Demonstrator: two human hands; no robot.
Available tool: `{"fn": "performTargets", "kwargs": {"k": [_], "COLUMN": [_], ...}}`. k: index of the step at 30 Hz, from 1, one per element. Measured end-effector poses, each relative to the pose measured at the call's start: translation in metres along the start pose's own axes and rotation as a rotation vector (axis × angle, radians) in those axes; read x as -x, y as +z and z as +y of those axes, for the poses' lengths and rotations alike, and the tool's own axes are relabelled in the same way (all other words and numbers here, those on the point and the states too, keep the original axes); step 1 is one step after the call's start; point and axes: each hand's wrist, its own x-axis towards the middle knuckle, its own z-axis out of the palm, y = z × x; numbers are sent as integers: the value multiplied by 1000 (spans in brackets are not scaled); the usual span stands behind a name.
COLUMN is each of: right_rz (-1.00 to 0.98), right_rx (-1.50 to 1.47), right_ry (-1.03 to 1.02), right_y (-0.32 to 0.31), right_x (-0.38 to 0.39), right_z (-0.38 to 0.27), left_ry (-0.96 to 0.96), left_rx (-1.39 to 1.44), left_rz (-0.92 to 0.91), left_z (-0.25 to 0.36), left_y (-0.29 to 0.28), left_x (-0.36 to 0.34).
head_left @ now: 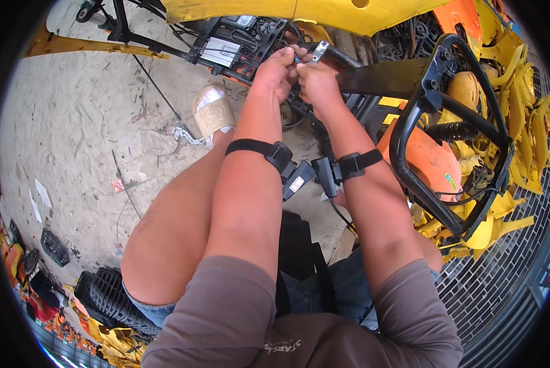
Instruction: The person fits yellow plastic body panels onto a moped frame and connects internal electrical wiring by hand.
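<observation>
Both my hands meet over the dark frame of a partly stripped vehicle. My left hand [276,73] is closed, its thumb and fingers pinching a tiny blue piece [297,60], perhaps a wire end. Close against it, my right hand [317,81] is curled shut. A flat silver metal piece [319,51] with a hole sticks up from its fingers; its kind is unclear. Just left of the hands lie a silver box [220,51] and black wiring [250,42] within the frame. The fingers partly hide what lies between them.
A yellow body panel [299,15] spans the top. To the right stand a black tubular frame [403,141], an orange panel [425,162] and heaped yellow plastic parts [523,135]. Black crates [112,300] sit lower left on the concrete floor [91,116]. My sandalled foot [215,115] is near the vehicle.
</observation>
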Motion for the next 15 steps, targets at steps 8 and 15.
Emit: {"fn": "performTargets", "kwargs": {"k": [8,15], "right_rz": [-42,-23], "right_rx": [-36,-80], "right_ry": [54,69], "right_y": [0,5], "right_x": [1,5], "right_z": [-5,-7], "left_ry": [22,34], "left_rx": [-57,-89], "left_rz": [-11,51], "left_z": [-1,-1], "left_y": [-5,5], "left_x": [0,9]}}
